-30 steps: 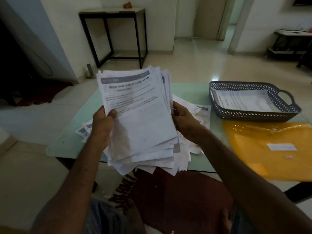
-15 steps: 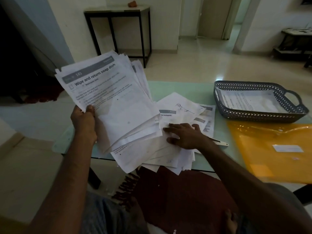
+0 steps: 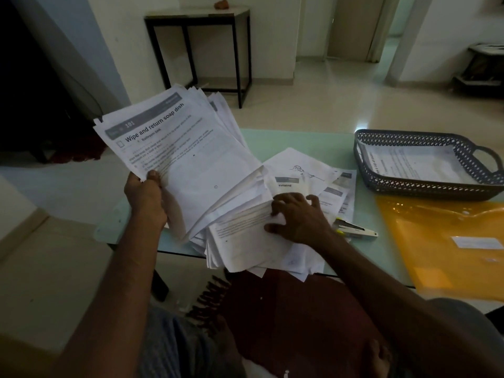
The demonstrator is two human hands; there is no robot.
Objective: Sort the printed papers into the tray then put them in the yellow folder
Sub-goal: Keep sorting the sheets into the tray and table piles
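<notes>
The left hand (image 3: 144,195) pinches a fanned stack (image 3: 188,159) at 10 o'clock. The right hand (image 3: 298,218), spread wide, presses the overhanging pile (image 3: 245,244); loose sheets may slip off.

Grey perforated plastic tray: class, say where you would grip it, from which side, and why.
Likely the loop handle on the right end of the grey perforated plastic tray, from the right: its cut-out admits curled fingers.

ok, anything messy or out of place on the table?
Yes. The pile under the right hand is fanned askew and overhangs the table's near edge. A stapler lies loose beside it. The stack in the left hand is splayed too.
</notes>
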